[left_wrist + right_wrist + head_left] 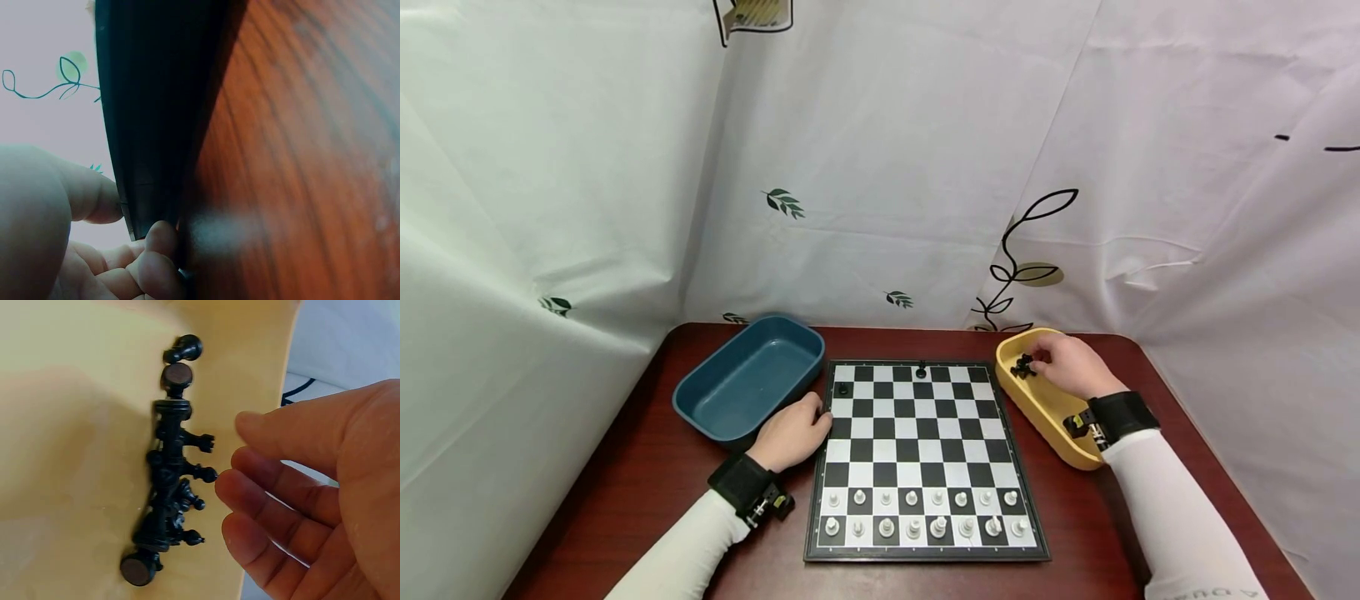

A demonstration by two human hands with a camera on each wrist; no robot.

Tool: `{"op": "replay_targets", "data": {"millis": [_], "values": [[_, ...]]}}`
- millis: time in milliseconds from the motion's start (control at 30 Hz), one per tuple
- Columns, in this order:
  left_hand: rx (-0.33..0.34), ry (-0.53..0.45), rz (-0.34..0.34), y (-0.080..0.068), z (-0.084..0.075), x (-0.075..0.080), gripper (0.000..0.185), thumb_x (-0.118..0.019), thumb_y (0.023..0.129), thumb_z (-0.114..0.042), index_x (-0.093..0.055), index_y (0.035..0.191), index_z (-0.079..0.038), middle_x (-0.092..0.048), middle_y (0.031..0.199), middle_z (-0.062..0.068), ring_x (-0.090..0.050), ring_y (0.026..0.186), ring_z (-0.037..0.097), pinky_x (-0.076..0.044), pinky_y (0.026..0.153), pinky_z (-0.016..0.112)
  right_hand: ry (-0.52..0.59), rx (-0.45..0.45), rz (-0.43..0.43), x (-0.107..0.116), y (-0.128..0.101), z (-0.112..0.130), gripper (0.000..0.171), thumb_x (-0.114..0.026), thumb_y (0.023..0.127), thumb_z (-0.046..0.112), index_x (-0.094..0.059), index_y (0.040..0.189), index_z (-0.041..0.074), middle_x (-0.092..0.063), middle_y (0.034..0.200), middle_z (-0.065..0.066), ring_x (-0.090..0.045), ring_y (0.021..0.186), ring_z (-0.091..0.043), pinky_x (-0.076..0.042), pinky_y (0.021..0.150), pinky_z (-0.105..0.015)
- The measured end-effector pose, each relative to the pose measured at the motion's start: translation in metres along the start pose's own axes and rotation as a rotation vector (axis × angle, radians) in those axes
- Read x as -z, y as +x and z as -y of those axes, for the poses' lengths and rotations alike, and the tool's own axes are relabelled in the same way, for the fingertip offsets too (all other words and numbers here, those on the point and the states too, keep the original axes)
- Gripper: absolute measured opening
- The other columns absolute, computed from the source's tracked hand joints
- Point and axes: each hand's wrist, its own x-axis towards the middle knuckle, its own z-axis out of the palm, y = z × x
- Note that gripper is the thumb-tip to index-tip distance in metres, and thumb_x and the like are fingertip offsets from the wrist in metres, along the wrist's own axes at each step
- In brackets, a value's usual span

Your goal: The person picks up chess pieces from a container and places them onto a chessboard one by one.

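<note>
My left hand (792, 432) holds the left border of a black-and-white chessboard (917, 429); in the left wrist view the thumb (94, 200) lies along the board's edge and the curled fingertips (157, 265) press against its side. My right hand (1067, 363) is inside the yellow tray (1060, 408), over a heap of black chess pieces (165, 469). Its thumb and fingers are loosely bent with a gap between them, just beside the pieces. One black chess piece (921, 371) stands at the board's far edge, another black piece (843, 389) near its far left corner.
White chess pieces (937, 527) stand in two rows along the board's near side. A blue tray (752, 375) sits left of the board, close to my left hand. The dark red wooden table (625, 492) meets a white patterned cloth (880, 167) at the back.
</note>
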Motion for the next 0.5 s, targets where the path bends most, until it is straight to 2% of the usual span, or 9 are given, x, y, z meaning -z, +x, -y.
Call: {"op": "replay_targets", "data": {"millis": [233, 500], "values": [[0.003, 0.001, -0.002, -0.001, -0.002, 0.002, 0.018, -0.063, 0.109, -0.026, -0.058, 0.095, -0.016, -0.053, 0.075, 0.001, -0.052, 0.065, 0.019, -0.042, 0.062, 0.039, 0.006, 0.072, 0.051, -0.01, 0.001, -0.003, 0.018, -0.078, 0.085, -0.007, -0.078, 0.103, -0.001, -0.075, 0.093, -0.008, -0.069, 0.086, -0.024, -0.057, 0.083, -0.05], [0.006, -0.004, 0.0, -0.002, -0.003, 0.003, 0.018, -0.062, 0.109, -0.024, -0.058, 0.093, -0.016, -0.052, 0.074, 0.002, -0.052, 0.065, 0.019, -0.042, 0.062, 0.039, -0.061, 0.06, 0.07, -0.017, 0.004, 0.0, 0.023, -0.083, 0.082, -0.003, -0.08, 0.105, 0.001, -0.077, 0.097, -0.008, -0.072, 0.09, -0.028, -0.058, 0.087, -0.054]]}}
